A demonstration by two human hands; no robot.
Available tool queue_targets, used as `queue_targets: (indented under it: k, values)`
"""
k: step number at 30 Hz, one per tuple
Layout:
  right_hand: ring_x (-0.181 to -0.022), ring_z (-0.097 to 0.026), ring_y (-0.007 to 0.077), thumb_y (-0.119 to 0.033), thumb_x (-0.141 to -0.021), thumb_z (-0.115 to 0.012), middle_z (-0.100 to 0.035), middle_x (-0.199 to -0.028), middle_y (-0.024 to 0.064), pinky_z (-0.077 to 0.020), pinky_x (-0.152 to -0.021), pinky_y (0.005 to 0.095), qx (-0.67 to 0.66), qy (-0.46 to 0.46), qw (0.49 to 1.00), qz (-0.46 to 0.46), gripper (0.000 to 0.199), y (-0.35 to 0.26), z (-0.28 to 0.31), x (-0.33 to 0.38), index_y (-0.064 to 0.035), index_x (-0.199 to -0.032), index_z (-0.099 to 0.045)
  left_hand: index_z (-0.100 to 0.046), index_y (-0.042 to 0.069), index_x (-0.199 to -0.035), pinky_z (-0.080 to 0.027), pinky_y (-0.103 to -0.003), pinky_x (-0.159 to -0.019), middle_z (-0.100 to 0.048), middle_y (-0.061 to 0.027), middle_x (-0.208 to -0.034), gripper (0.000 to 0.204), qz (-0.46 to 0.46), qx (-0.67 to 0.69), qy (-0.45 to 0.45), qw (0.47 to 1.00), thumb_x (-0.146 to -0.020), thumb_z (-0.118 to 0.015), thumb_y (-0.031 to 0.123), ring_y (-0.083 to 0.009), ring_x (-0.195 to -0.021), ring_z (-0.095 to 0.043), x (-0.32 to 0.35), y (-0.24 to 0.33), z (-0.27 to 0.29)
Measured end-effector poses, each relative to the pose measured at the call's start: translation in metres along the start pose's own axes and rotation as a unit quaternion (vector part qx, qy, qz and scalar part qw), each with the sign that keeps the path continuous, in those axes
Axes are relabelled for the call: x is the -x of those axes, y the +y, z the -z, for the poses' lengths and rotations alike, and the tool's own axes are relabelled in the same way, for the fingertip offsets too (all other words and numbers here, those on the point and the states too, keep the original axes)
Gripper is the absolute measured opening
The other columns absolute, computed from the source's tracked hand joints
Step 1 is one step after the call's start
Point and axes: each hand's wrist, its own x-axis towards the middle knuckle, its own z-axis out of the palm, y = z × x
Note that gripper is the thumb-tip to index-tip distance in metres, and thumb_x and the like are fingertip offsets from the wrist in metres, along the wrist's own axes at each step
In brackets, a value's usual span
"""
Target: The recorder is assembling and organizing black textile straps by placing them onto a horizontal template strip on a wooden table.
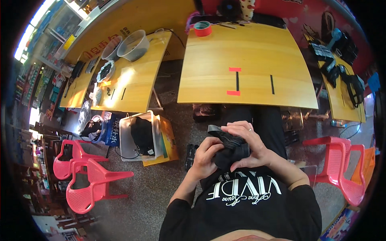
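Observation:
I sit in front of a yellow wooden table (249, 60) and hold a black strap-like object (230, 145) over my lap with both hands. My left hand (205, 154) grips its lower left side. My right hand (250, 146), with a ring on one finger, wraps over its top and right side. The object is dark, partly grey at one end, and mostly covered by my fingers. On the table lie red tape marks (234, 81) with black lines, and a roll of red tape (202, 28) stands at the far left corner.
A second yellow table (136, 80) at left carries grey bowls (133, 45) and small dark items. A clear bin (138, 138) with a black item and a yellow box stand on the floor. Pink plastic chairs (84, 176) are at left and right (341, 160). Black devices lie on the right table (337, 64).

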Motion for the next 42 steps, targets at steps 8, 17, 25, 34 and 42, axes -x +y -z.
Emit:
queue_targets:
  k: [8,17,25,34,42]
  values:
    - [-0.099,-0.061,0.0345,-0.026,-0.070,-0.079,-0.061,-0.118,0.0199,-0.0432,-0.082,0.0408,-0.020,0.067,0.997,0.041,0.061,-0.006,0.005,0.034,-0.0013,-0.119,-0.053,-0.060,0.001,-0.104,-0.047,-0.040,-0.078,-0.059,-0.0151,-0.104,0.046,-0.100,-0.024,-0.007,0.995,-0.061,-0.075,0.006,-0.0310,-0.092,-0.061,-0.009,0.037,-0.014]
    - [-0.097,-0.061,0.0329,-0.027,-0.072,-0.078,-0.060,-0.117,0.0201,-0.0419,-0.078,0.0406,-0.029,0.068,0.997,0.034,0.054,-0.010,0.013,0.048,-0.0036,-0.114,-0.053,-0.060,-0.001,-0.108,-0.048,-0.040,-0.075,-0.061,-0.0151,-0.102,0.053,-0.169,-0.017,-0.035,0.985,-0.056,-0.072,0.001,-0.0304,-0.089,-0.062,-0.014,0.051,-0.016]
    - [-0.092,-0.063,0.0299,-0.023,-0.070,-0.077,-0.062,-0.113,0.0187,-0.0421,-0.074,0.0399,0.099,0.036,0.992,0.073,0.044,-0.014,0.014,0.054,-0.0047,-0.102,-0.053,-0.058,-0.003,-0.107,-0.050,-0.039,-0.069,-0.061,-0.0166,-0.097,0.054,-0.169,0.044,-0.034,0.984,-0.063,-0.086,0.013,-0.0314,-0.082,-0.062,-0.011,0.051,-0.026]
    - [-0.074,-0.066,0.0241,-0.016,-0.071,-0.083,-0.067,-0.088,0.0119,-0.0436,-0.066,0.0337,-0.104,0.092,0.990,0.035,0.043,-0.022,0.007,0.058,-0.0051,-0.099,-0.052,-0.059,-0.007,-0.100,-0.056,-0.039,-0.068,-0.064,-0.0181,-0.088,0.041,-0.197,0.034,-0.027,0.979,-0.069,-0.082,0.005,-0.0302,-0.077,-0.067,-0.012,0.058,-0.025]
    - [-0.070,-0.049,0.0181,0.003,-0.062,-0.062,-0.050,-0.082,0.0064,-0.0425,-0.068,0.0315,-0.343,0.465,0.802,-0.149,0.042,-0.019,0.076,0.091,-0.0105,-0.097,-0.043,-0.058,-0.003,-0.086,-0.048,-0.031,-0.056,-0.059,-0.0115,-0.072,0.008,-0.047,0.145,0.116,0.982,-0.085,-0.066,-0.002,-0.0187,-0.062,-0.058,0.019,0.037,0.004]
